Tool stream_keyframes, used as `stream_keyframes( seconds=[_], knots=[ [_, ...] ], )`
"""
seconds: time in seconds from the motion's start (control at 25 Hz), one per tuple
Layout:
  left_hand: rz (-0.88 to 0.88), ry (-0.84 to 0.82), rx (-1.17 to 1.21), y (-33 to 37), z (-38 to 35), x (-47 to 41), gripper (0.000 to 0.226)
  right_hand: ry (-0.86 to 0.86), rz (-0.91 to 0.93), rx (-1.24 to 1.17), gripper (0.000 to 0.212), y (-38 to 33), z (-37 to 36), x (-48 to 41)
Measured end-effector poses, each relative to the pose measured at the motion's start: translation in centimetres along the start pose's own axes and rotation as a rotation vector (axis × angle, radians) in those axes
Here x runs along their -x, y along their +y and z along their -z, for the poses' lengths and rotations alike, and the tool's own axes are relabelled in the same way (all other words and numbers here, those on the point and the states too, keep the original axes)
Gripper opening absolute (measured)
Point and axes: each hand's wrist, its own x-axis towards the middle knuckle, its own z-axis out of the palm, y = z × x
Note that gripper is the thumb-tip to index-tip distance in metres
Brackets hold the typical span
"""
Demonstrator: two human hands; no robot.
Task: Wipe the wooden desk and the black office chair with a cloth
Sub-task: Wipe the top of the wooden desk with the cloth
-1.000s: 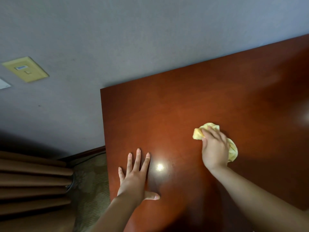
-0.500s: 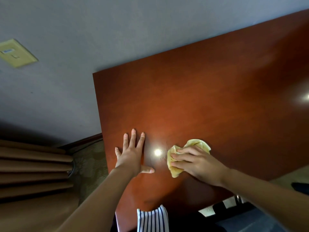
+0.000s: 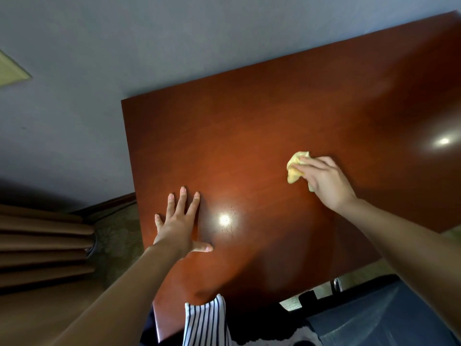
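Note:
The reddish-brown wooden desk point(image 3: 249, 136) fills the middle of the head view, its top glossy with two light reflections. My right hand point(image 3: 324, 181) holds a crumpled yellow cloth point(image 3: 295, 167) against the desktop right of centre, fingers curled over it. My left hand point(image 3: 180, 221) rests flat on the desk near its left edge, fingers spread. Part of the black office chair point(image 3: 389, 313) shows below the desk's near edge at bottom right.
A grey wall point(image 3: 124, 46) stands behind and left of the desk, with a yellowish wall plate point(image 3: 10, 71) at the far left. Brown curtain folds point(image 3: 37, 240) hang at lower left over patterned carpet point(image 3: 117, 236). Striped fabric point(image 3: 204, 323) lies at the desk's near edge.
My right hand has swept the cloth from beside my left hand out to the right and farther up the desk. My left hand stays planted flat.

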Motion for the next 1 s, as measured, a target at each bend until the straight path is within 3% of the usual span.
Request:
stream_keyframes(
  seconds=[0.16,0.28,0.64,0.88,1.0],
  knots=[
    [0.001,0.004,-0.009,0.3,0.1,0.0,0.133,0.173,-0.433,-0.099,0.036,-2.0,-1.3,-3.4],
    [0.005,0.005,-0.006,0.3,0.1,0.0,0.132,0.187,-0.496,-0.135,0.034,-5.0,-2.5,-4.0],
    [-0.072,0.164,0.108,-1.4,-1.7,1.4,0.117,0.001,0.181,-0.258,0.034,-16.0,-4.6,2.1],
    [-0.032,0.189,0.167,-3.8,-4.4,4.7,0.118,-0.188,0.608,-0.310,0.034,-16.8,-5.0,7.7],
    [-0.013,0.184,0.202,-4.5,-5.5,6.3,0.119,-0.368,0.703,-0.402,0.036,-16.4,-5.6,9.8]
  ],
)
